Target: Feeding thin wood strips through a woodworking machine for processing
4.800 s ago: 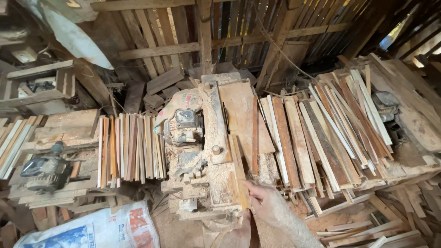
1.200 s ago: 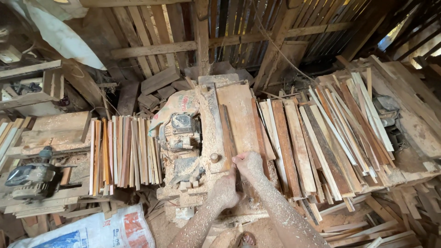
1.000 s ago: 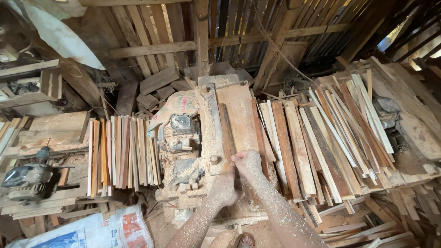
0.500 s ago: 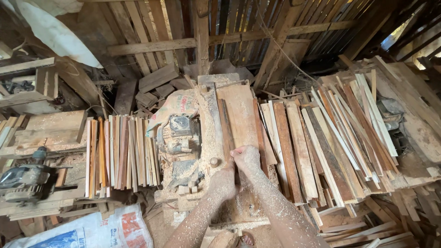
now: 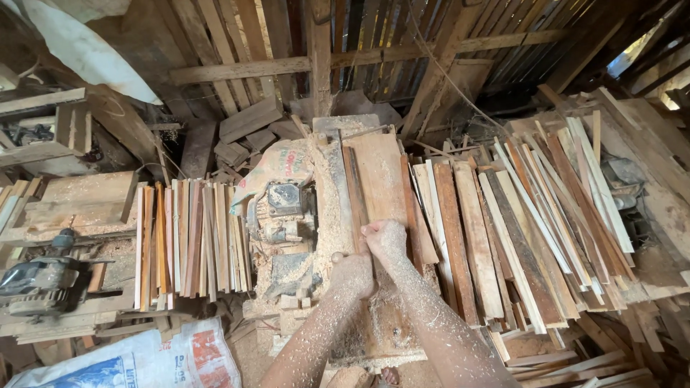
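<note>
Change: both sawdust-coated hands have slid slightly further up the narrow reddish-brown wooden strip [image 5: 355,197] since half a second ago; 4.8 seconds back only one hand was in view, low by the bench edge
Left hand [image 5: 352,274]: fingers curled together near the strip's near end; grip hard to confirm
Right hand [image 5: 384,237]: fingers clamped on the strip
Strip: lying lengthwise on the dusty wooden saw bench [image 5: 381,172], beside the sawdust-caked grey motor [image 5: 284,215]
Stacks: pale cut slats [image 5: 190,241] left, rough planks [image 5: 503,230] right
Cut off: white printed sack [image 5: 136,363] at the bottom edge
</note>
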